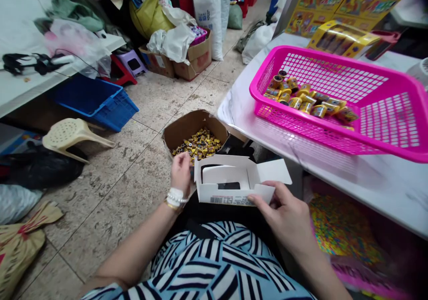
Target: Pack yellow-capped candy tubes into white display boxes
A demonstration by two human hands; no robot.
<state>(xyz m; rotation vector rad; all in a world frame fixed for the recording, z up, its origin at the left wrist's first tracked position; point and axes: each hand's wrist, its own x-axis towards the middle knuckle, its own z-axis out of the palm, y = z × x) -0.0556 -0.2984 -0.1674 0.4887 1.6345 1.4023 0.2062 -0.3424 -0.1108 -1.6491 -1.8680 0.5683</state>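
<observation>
A small white cardboard box (234, 175), its flaps folded out and a barcode printed on the near side, is held over my lap. My right hand (284, 211) grips the box at its near right corner, thumb on the printed side. Just off the left end of the box, my left hand (181, 173) has its fingers curled together; what they hold, if anything, is hidden. Beyond that hand, a large carton (169, 135) on the floor contains many small yellow-and-black cylindrical pieces (200, 145).
To the right, a marble-patterned table (240, 99) bears a pink basket (301, 126) with several yellow cylinders and a yellow windowed box (343, 39). Under the table sits a bag of colourful bits (344, 228). A cream stool (68, 133) and a blue crate (100, 101) stand at left.
</observation>
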